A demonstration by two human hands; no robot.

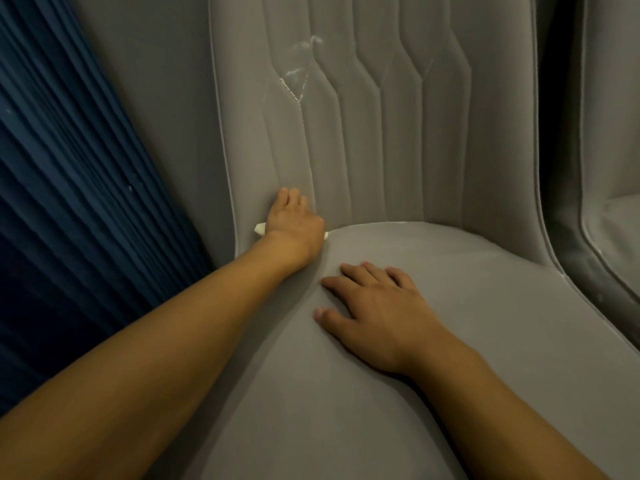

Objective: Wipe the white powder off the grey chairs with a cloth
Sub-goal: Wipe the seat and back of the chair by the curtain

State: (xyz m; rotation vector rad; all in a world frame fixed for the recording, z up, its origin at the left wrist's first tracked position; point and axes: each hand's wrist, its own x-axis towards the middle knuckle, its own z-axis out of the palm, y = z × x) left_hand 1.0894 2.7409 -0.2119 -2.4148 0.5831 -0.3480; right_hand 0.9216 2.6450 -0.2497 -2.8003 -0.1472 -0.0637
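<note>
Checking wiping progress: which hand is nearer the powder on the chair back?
Left. The left hand sits below the powder, low on the backrest; right hand lies farther, flat on the seat.

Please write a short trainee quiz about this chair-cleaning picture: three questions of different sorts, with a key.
1. True or false: the right hand holds the small white cloth.
2. Where does the left hand press that cloth? A) on the blue pleated curtain; B) in the crease between backrest and seat of the grey padded chair; C) on the second chair.
3. Where is white powder plainly left?
Key: 1 false, the right hand rests flat on the seat; 2 B; 3 on the backrest seams.
</note>
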